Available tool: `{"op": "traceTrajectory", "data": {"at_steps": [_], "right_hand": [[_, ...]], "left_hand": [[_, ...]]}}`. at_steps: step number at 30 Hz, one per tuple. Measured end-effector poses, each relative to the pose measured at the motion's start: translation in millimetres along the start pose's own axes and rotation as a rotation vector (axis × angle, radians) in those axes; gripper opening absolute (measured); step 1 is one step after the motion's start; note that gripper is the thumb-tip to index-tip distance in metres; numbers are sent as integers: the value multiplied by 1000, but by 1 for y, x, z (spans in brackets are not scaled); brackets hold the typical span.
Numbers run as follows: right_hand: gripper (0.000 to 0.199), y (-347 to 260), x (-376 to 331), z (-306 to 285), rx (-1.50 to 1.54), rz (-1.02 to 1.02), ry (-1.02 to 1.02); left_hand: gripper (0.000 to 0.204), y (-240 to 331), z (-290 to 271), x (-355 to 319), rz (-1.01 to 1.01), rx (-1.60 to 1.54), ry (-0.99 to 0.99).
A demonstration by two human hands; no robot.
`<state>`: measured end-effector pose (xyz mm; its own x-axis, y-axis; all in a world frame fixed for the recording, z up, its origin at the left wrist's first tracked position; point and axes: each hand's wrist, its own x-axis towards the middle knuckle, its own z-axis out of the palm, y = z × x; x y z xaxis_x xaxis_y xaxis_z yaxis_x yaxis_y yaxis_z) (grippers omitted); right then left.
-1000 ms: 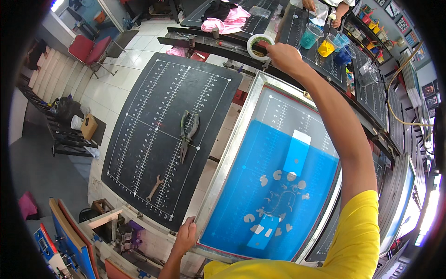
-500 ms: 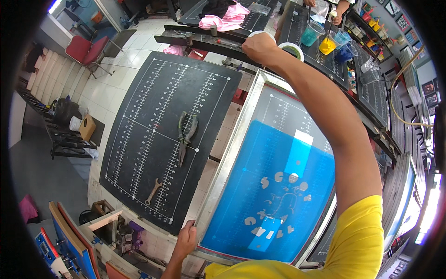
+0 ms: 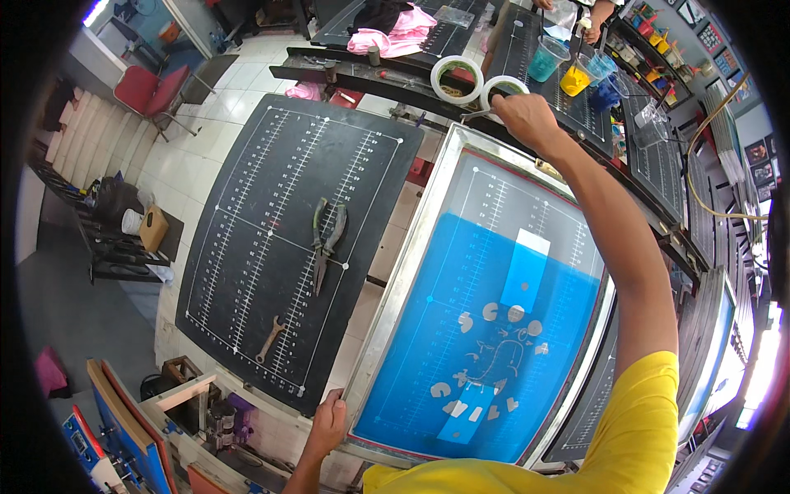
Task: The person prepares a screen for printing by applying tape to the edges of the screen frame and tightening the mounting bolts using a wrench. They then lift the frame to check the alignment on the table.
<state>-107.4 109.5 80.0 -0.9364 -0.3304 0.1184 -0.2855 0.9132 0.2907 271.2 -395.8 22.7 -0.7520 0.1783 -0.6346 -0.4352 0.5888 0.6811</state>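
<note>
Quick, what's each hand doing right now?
Left hand: closed on the near edge of the screen frame.
Right hand: closed around something small at the white container; cannot tell what.

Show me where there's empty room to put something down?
The black board is bare above the pliers and between them and the wrench. It is crowded by the right hand: tape rolls and paint cups. The left hand grips the blue screen's frame.

A brown cardboard box (image 3: 153, 228) sat on a dark shelf left of the black ruled board (image 3: 288, 239), beside a white cup (image 3: 131, 221).
</note>
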Motion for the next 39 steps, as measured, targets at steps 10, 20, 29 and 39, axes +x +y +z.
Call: {"op": "traceTrajectory", "data": {"at_steps": [10, 20, 29, 39], "right_hand": [[15, 4, -29, 23, 93, 150, -108], [14, 1, 2, -12, 93, 36, 92], [15, -23, 50, -25, -33, -161, 67], [14, -20, 41, -15, -105, -181, 89]], "left_hand": [[46, 1, -1, 1, 12, -1, 1], [44, -2, 0, 1, 0, 6, -1], [44, -16, 2, 2, 52, 11, 16], [43, -6, 1, 2, 28, -20, -12]]}}
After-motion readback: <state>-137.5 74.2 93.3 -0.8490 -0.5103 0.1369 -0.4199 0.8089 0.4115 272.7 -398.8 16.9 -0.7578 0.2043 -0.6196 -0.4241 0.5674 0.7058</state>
